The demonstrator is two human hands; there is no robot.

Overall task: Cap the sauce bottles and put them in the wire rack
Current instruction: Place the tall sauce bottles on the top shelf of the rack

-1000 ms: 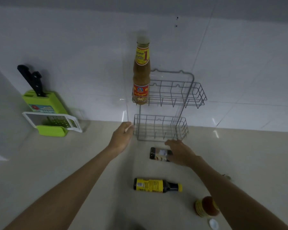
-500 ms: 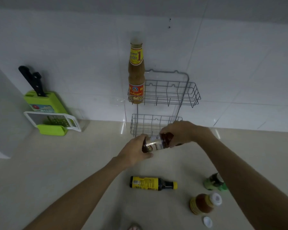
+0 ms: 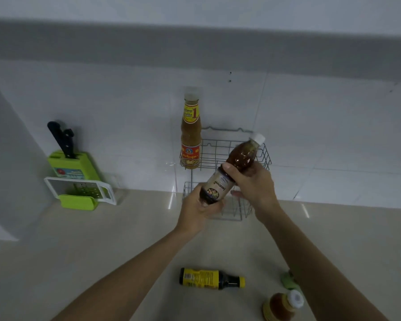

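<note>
Both hands hold a brown sauce bottle (image 3: 239, 158) with a white cap, tilted with its cap up and to the right, in front of the two-tier wire rack (image 3: 265, 156). My left hand (image 3: 200, 210) grips its base and my right hand (image 3: 252, 184) grips its middle. A tall orange-brown sauce bottle (image 3: 190, 133) stands upright in the left end of the rack's upper tier. On the counter, a dark bottle with a yellow label and yellow cap (image 3: 208, 278) lies on its side. A small round amber bottle (image 3: 281, 306) with a white cap stands near the bottom right.
A green knife block (image 3: 70, 162) with black handles and a white-framed grater (image 3: 79, 189) stand at the back left against the tiled wall. A green object (image 3: 288, 280) is partly hidden behind my right forearm. The beige counter (image 3: 102, 251) stretches across the foreground.
The brown bottle has been lifted off the counter, first by my right hand, then with both, and raised and tilted up before the rack. The view has pulled back and tilted upward.
</note>
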